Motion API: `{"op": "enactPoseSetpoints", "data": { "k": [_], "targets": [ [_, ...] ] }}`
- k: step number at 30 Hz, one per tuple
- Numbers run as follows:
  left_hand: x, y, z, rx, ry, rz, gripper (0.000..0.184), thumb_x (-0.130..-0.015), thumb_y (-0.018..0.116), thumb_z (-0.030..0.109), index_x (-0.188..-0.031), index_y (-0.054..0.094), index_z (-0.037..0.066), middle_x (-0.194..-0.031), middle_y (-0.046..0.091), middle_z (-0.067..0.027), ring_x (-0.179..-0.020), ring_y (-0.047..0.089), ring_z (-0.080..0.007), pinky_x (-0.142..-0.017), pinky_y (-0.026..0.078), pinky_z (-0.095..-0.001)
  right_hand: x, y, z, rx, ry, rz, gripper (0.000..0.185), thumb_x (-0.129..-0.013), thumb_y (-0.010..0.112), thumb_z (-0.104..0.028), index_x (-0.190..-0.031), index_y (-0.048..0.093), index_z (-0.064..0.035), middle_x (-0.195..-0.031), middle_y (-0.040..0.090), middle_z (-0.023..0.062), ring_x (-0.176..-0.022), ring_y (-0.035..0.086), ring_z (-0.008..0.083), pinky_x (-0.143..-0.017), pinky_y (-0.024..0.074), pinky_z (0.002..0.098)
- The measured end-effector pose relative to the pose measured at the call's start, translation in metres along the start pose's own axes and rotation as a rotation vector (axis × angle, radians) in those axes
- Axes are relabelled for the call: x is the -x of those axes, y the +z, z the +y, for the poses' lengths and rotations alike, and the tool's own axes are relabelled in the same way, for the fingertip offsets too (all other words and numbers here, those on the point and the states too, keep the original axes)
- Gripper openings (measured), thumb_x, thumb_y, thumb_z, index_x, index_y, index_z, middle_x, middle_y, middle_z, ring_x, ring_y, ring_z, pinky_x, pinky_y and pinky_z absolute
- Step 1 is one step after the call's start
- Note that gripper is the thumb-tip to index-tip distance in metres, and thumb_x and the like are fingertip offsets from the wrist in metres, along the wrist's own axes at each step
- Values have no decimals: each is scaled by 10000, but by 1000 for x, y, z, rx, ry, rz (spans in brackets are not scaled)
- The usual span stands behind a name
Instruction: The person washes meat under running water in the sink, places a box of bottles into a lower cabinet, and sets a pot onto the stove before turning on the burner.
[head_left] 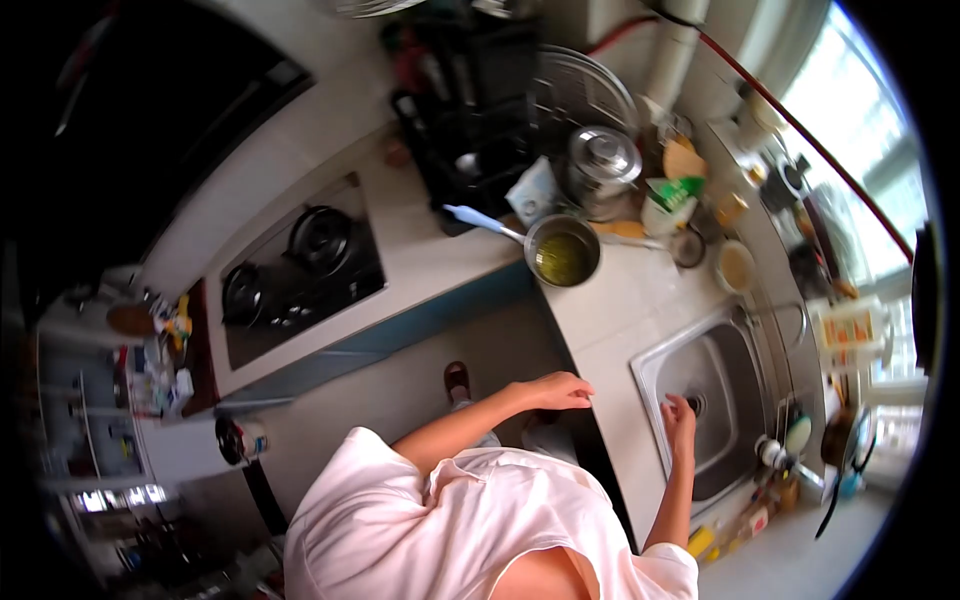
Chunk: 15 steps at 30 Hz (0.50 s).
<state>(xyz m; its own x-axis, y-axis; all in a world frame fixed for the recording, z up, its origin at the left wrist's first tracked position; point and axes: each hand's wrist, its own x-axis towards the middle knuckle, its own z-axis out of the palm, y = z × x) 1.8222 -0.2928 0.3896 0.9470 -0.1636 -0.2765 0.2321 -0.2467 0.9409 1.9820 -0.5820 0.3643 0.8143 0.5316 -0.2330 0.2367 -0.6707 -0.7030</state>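
Note:
My left hand [560, 391] hangs in the air by the counter's front edge, its fingers loosely bent and nothing seen in it. Over the near side of the steel sink [715, 455] is my right hand [679, 420], with thumb and fingers apart and curved, holding nothing visible. The sink's drain shows just past the fingertips. Farther along the counter, away from both hands, stands a saucepan [563, 252] with a light blue handle and a yellow-green liquid inside.
Behind the saucepan are a lidded steel pot [603, 165], a green-and-white bag [672, 203] and a cream-coloured bowl [736, 267]. A faucet [790, 325] rises beside the sink. A black gas stove [300, 270] is set into the left counter. Bottles line the windowsill.

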Motion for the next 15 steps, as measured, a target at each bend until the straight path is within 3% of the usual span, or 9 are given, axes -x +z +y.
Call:
{"op": "enactPoseSetpoints", "data": {
  "k": [1, 3, 4, 5, 7, 10, 15],
  "targets": [
    [27, -13, -4, -144, 14, 162, 292, -771, 619, 262, -964, 617, 42, -854, 624, -153, -863, 592, -306, -741, 476, -382, -8, 4, -11, 48, -18, -29, 296, -715, 678, -76, -986, 574, -20, -998, 584, 136, -756, 589, 283, -676, 477, 330],
    [80, -31, -47, -671, -52, 392, 212, -774, 596, 224, -846, 608, 24, -774, 601, -136, -787, 584, -327, -694, 473, -407, -18, 24, -39, 161, -259, -61, 308, -717, 674, -70, -1003, 566, -29, -997, 583, 135, -768, 593, 278, -679, 481, 347],
    [108, -43, -67, -643, -23, 481, 173, -777, 572, 186, -750, 572, 15, -735, 574, -143, -760, 565, -342, -674, 456, -428, -22, 37, -53, 140, -314, -82, 316, -716, 675, -72, -1009, 564, -31, -990, 587, 130, -772, 595, 277, -679, 483, 350],
    [139, -53, -54, -440, -129, 632, 170, -789, 554, 177, -722, 557, 21, -745, 566, -158, -757, 554, -351, -662, 445, -430, -25, 46, -72, 184, -372, -142, 343, -726, 676, -90, -1042, 550, -52, -1002, 588, 124, -770, 616, 262, -658, 492, 337],
    [189, -65, -51, -337, -208, 876, 223, -803, 551, 195, -671, 522, 18, -737, 558, -157, -743, 550, -347, -640, 433, -424, -25, 69, -109, 118, -391, -193, 316, -733, 668, -77, -1026, 557, -40, -1010, 586, 132, -786, 617, 270, -670, 501, 331],
    [249, -81, -76, -379, -423, 880, 224, -803, 573, 208, -688, 547, 18, -761, 573, -145, -749, 556, -337, -650, 442, -404, -20, 113, -144, 43, -419, -260, 310, -731, 661, -65, -1024, 566, -33, -1004, 583, 135, -796, 614, 274, -685, 503, 330],
    [286, -136, -91, -432, -136, 815, 216, -754, 649, 241, -744, 594, 32, -819, 593, -118, -796, 574, -305, -692, 455, -359, 4, 186, -184, 190, -435, -208, 311, -751, 641, -124, -1038, 567, -27, -1038, 565, 120, -906, 588, 271, -734, 489, 344]
  ]
}}
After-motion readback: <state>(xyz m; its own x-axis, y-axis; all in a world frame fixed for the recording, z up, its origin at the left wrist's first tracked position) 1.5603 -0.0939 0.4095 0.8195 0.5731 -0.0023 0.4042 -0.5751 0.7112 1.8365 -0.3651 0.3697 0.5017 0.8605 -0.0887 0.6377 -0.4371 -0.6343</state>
